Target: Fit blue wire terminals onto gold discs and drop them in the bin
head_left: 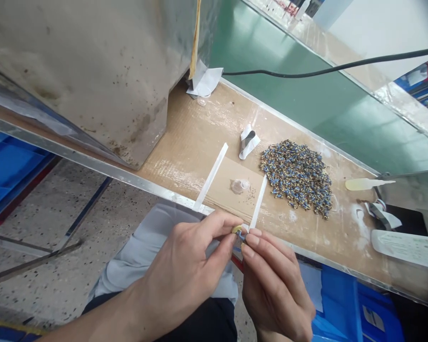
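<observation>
My left hand (192,261) pinches a small blue-and-brass part (240,232) between thumb and forefinger, just in front of the bench edge. From the other side, the fingertips of my right hand (276,280) close on the same part. Its exact kind is too small to make out, and the fingers cover some of it. Beyond my hands, a small clear dish (240,185) sits on a cardboard pad (223,183) with tiny brownish bits beside it. A large heap of similar small blue-and-brass parts (295,175) lies to the right.
White tape strips (211,175) flank the pad. A folded white paper piece (248,141) stands behind it. At right lie a plastic squeeze bottle (366,184) and a white-green strip (406,247). A big grey metal housing (92,71) blocks the left; blue bins (338,294) stand below the bench.
</observation>
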